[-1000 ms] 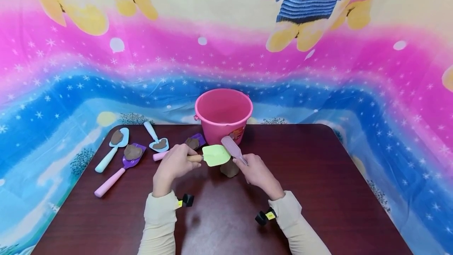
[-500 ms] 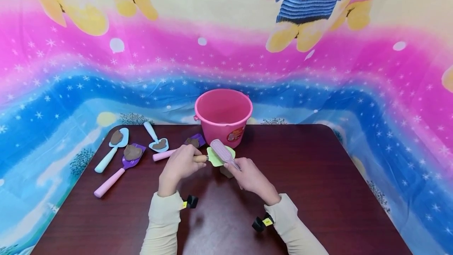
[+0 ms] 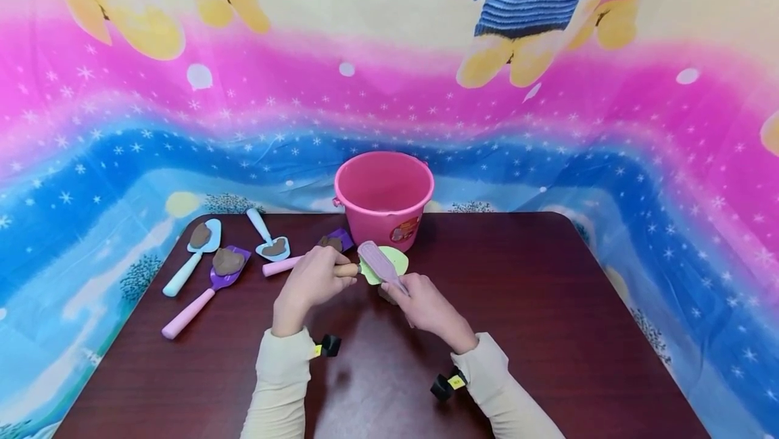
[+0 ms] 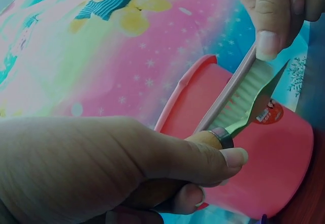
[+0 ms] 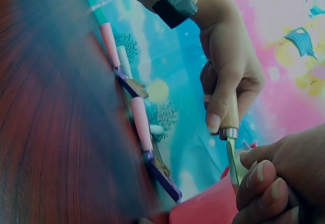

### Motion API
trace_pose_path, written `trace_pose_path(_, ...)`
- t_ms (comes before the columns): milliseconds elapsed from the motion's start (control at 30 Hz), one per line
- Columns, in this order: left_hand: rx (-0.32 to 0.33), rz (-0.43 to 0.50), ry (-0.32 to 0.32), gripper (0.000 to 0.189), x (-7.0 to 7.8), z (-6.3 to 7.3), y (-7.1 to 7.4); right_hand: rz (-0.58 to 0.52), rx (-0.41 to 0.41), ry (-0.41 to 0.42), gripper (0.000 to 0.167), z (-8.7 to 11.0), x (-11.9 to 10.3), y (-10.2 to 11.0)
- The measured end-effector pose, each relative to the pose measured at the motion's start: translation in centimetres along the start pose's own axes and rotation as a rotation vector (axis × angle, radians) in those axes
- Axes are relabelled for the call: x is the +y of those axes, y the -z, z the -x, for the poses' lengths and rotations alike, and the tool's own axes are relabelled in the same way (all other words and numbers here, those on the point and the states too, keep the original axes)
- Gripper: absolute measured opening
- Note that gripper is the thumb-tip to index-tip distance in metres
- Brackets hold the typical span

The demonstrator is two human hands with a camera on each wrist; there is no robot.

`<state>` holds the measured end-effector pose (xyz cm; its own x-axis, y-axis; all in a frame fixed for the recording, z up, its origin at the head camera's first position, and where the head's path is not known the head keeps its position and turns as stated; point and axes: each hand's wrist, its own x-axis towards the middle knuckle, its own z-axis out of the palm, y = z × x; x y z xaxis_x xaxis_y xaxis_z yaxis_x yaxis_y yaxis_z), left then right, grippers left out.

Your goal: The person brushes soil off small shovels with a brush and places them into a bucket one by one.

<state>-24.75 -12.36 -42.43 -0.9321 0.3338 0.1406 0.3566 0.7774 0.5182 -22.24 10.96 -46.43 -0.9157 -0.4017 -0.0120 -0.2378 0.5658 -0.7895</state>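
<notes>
Lilac tool (image 3: 379,264) has swung left since a second ago: it was at the green blade's tip, now it lies diagonally across the blade as seen from the head view. Green shovel (image 3: 397,260) and left hand (image 3: 312,283) shifted a bit right; right hand (image 3: 429,307) a bit left. Left fingers curled round the shovel's wooden handle, thumb along it near the metal collar. Right fingers curled on the near end of the lilac tool, thumb pressed on it. Left wrist view: ribbed face of the tool turned to the green blade, the two at a narrow angle; can't tell if they touch. Brown lump (image 3: 386,296) partly visible below the blade, near the right hand. Pink bucket (image 3: 370,224) upright just behind the tools, label on its front. To the left on the dark red table (image 3: 578,324): two pale blue shovels (image 3: 182,275) and two purple shovels (image 3: 224,283) with pink handles, each blade carrying brown material (image 3: 228,262). One purple shovel partly hidden behind the left hand. Printed cloth (image 3: 389,107) hangs behind. Cream sleeves (image 3: 282,366), black wrist cameras (image 3: 330,345) on both arms.
</notes>
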Motion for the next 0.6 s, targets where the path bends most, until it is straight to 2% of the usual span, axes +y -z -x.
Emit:
trace_pose_path(233,0.013,0.020,0.014,0.014,-1.2,0.4,0.8,0.003,0.076,-0.074,0.041,0.0,0.8,0.8)
trace_pose_path(600,0.035,0.037,0.062,0.017,-2.6,0.9,1.9,0.032,0.145,-0.153,0.041,-0.4,2.4,2.2)
